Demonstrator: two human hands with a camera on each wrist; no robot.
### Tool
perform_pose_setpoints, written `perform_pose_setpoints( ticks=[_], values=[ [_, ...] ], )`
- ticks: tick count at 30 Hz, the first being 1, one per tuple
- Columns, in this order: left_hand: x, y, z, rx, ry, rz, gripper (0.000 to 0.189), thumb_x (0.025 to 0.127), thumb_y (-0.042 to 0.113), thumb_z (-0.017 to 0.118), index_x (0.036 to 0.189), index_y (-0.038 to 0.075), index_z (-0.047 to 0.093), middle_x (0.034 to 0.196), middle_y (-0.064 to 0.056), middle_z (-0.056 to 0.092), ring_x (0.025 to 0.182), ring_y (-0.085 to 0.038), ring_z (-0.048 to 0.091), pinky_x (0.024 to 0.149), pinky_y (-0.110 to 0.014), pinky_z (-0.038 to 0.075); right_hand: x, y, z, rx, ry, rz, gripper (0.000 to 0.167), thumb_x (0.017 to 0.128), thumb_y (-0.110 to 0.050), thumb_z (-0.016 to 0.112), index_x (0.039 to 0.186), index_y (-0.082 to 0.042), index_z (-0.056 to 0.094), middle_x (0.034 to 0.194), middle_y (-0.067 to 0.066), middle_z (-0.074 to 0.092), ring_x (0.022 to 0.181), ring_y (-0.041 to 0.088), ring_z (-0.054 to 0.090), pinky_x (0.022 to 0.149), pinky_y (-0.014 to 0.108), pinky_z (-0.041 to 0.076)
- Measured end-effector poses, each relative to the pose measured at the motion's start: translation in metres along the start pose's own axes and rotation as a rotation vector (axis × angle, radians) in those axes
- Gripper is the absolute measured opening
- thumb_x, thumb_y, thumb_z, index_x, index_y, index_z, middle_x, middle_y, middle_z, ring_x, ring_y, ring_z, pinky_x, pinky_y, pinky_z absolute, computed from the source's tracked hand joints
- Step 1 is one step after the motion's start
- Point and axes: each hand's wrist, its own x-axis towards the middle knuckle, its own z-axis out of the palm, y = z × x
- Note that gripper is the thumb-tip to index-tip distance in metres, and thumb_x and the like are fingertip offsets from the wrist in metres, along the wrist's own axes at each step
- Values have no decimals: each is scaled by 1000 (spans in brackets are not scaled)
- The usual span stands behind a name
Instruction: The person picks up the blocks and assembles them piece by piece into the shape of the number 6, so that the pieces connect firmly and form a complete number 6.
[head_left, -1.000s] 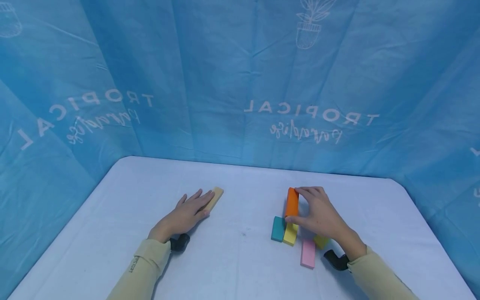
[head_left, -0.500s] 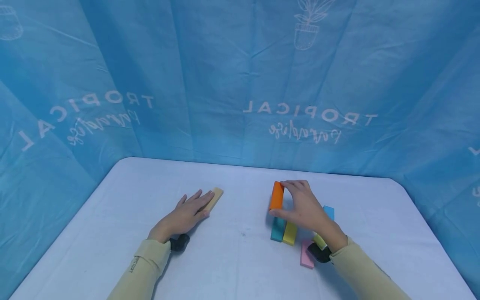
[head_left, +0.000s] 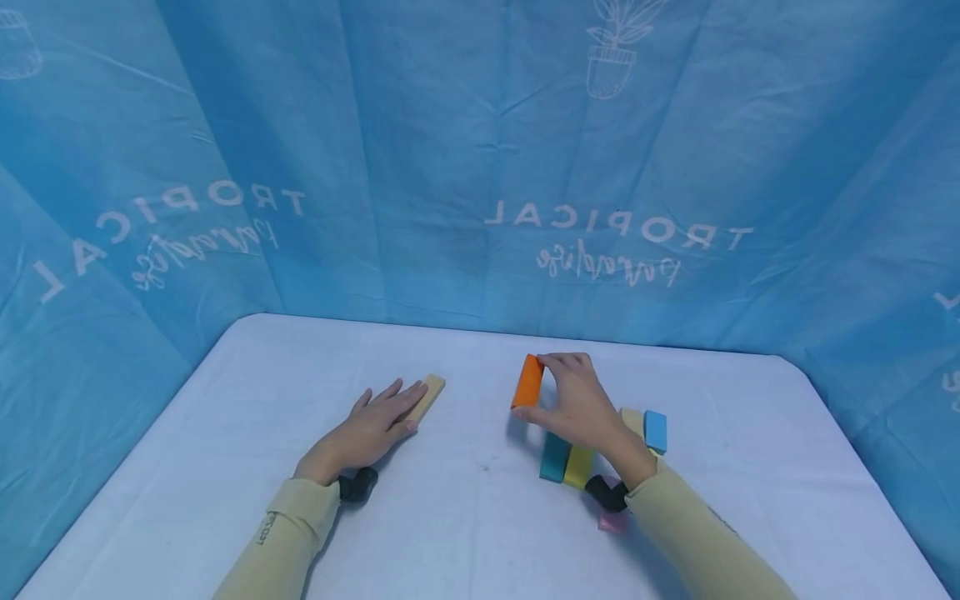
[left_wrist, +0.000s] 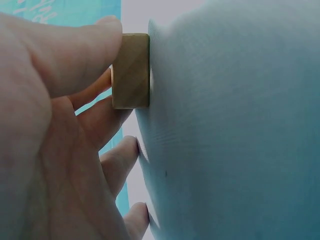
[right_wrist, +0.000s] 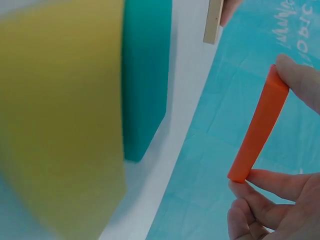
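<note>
My left hand (head_left: 372,427) lies with spread, mostly straight fingers over a plain wooden block (head_left: 432,392) on the white table. In the left wrist view the thumb and fingers rest against the block's upper edges, its end face (left_wrist: 131,75) showing. My right hand (head_left: 573,400) pinches an orange block (head_left: 528,383) by its two ends, thumb at the near end, fingers at the far one. It is held up, its shadow falling on the cloth below. Under that hand, a teal block (head_left: 555,457) and a yellow block (head_left: 580,467) sit side by side.
Right of the right hand lie a blue block (head_left: 656,432) and another wooden block (head_left: 632,421). A pink block (head_left: 612,522) is partly hidden under the right wrist and its black wrist camera (head_left: 606,493). Blue printed curtains (head_left: 450,275) surround the table.
My right hand has carried the orange block left and away, from above the yellow block to past the teal one. Blue and wooden blocks came into sight behind it. The left hand stays put.
</note>
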Motion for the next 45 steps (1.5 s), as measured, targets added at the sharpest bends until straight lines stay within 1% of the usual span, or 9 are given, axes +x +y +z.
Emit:
perform_pose_setpoints(
  ticks=[8,17,21,25,30,34,40,45],
  values=[
    [0,-2,0,12,-1,-13,58,108,28,48,158,7,31,160,-16,34,150,-41,20,117,-68,5,14,-10,11,44,17,11,85,79,-56,80,143,-6,56,141,14,56,130,33,40,105,51,45],
    [1,-3,1,-1,1,-2,58,108,29,48,158,6,32,160,-16,34,150,-42,20,117,-68,5,28,-17,21,31,51,11,85,78,-55,82,139,-1,58,137,16,58,127,34,42,104,48,45],
    [2,-3,2,7,-4,-12,58,107,29,49,158,7,31,160,-16,33,150,-41,19,118,-68,5,34,-19,25,40,45,27,87,78,-56,81,139,0,57,137,16,58,127,34,41,104,46,46],
    [3,-2,3,11,-14,-27,59,107,29,50,159,8,30,161,-15,33,151,-40,18,118,-67,4,39,-24,31,43,29,44,88,78,-57,81,141,-2,56,139,16,57,128,33,41,104,46,45],
    [2,-3,2,18,-17,-44,59,107,29,51,159,10,31,161,-13,33,151,-39,18,119,-66,4,47,-33,36,36,32,41,87,79,-57,80,141,0,56,139,17,57,128,34,41,104,46,44],
    [1,-3,2,20,-13,-43,59,106,29,52,159,10,31,161,-12,34,151,-39,19,119,-66,4,52,-40,37,27,48,25,88,80,-57,80,140,2,55,140,18,56,130,34,40,107,47,41],
    [1,-5,3,12,-3,-18,59,106,30,52,158,8,32,160,-14,35,150,-40,21,118,-68,6,61,-45,43,27,64,0,87,79,-55,81,141,2,56,141,16,57,128,33,40,106,45,40],
    [2,-3,2,17,-4,-27,59,106,30,52,158,8,32,160,-14,35,150,-41,21,117,-68,5,68,-48,49,31,56,36,87,80,-55,80,140,3,56,139,16,59,126,33,42,105,46,42]
  ],
)
